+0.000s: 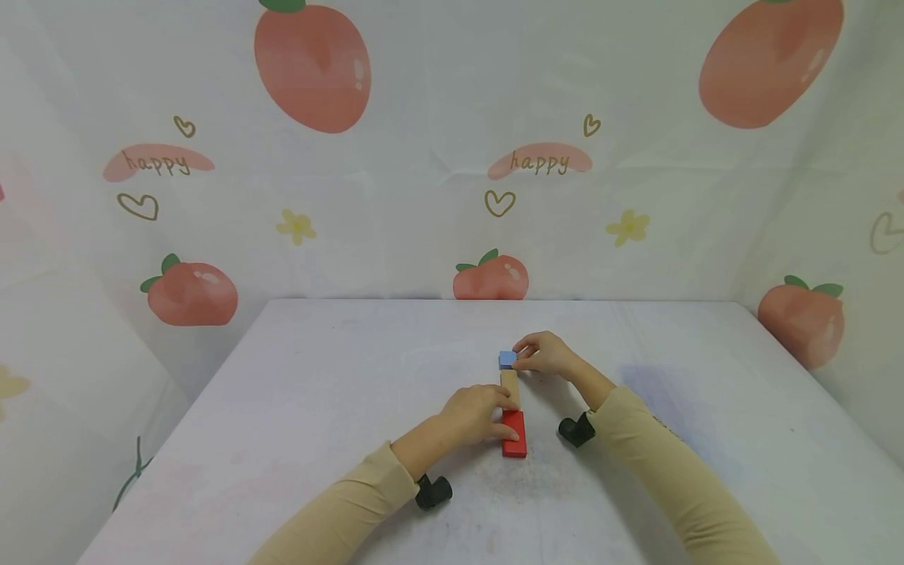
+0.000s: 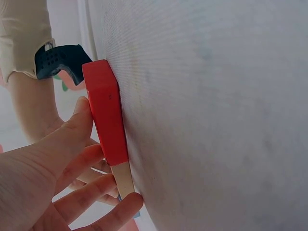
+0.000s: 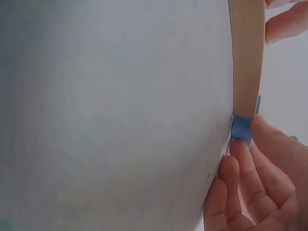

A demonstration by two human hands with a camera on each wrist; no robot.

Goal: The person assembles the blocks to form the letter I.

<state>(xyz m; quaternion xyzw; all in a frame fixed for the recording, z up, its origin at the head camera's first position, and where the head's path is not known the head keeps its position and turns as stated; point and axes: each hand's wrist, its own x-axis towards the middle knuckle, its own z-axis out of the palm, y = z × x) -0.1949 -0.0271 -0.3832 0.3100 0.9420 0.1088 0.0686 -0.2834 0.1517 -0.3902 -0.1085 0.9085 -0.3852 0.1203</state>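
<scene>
A red block (image 1: pixel 515 434), a plain wooden block (image 1: pixel 510 386) and a small blue block (image 1: pixel 507 360) lie end to end in a line on the table. My left hand (image 1: pixel 475 414) rests over the near part of the line. Its thumb (image 2: pixel 83 107) touches the red block, while other fingers reach to the wooden block (image 2: pixel 123 178). At the far end, my right hand (image 1: pixel 548 355) pinches the blue block (image 3: pixel 241 128) between thumb and fingers, right beside the end of the wooden block (image 3: pixel 248 57).
The white table (image 1: pixel 353 353) has a patterned curtain (image 1: pixel 417 157) behind it. A black wrist-worn device (image 1: pixel 434 493) sits by the left cuff, and another black device (image 1: pixel 576 431) by the right cuff. A green cord-like thing (image 1: pixel 134 473) shows past the left table edge.
</scene>
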